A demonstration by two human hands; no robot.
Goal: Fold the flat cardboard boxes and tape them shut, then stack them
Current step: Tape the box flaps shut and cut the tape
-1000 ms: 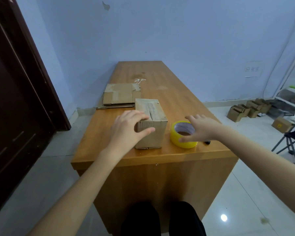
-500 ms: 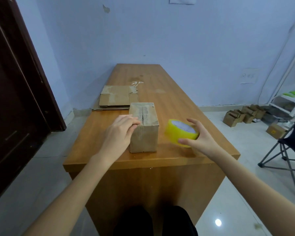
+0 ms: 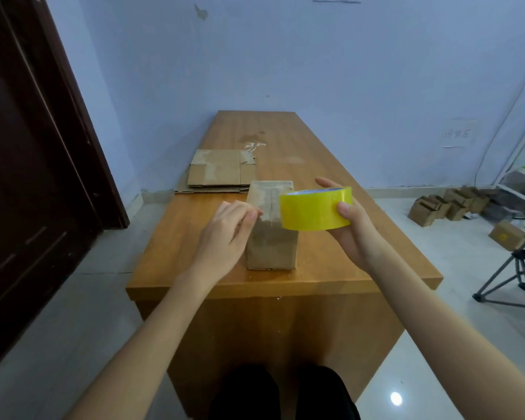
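- The right hand (image 3: 350, 228) grasps the yellow roll of packing tape (image 3: 315, 208), thumb on its near face, fingers behind, lifted clear of the long wooden table (image 3: 331, 259).
- The left hand (image 3: 225, 234) rests at the top left edge of the folded brown cardboard box (image 3: 272, 237), which stands near the table's front edge; its fingers look lightly curled, gripping nothing that I can make out.
- Flat brown cardboard sheets (image 3: 222, 172) wait behind the box.
- Taping looks to be the step in hand; next, the tape's loose end needs finding and pulling across the top seam.
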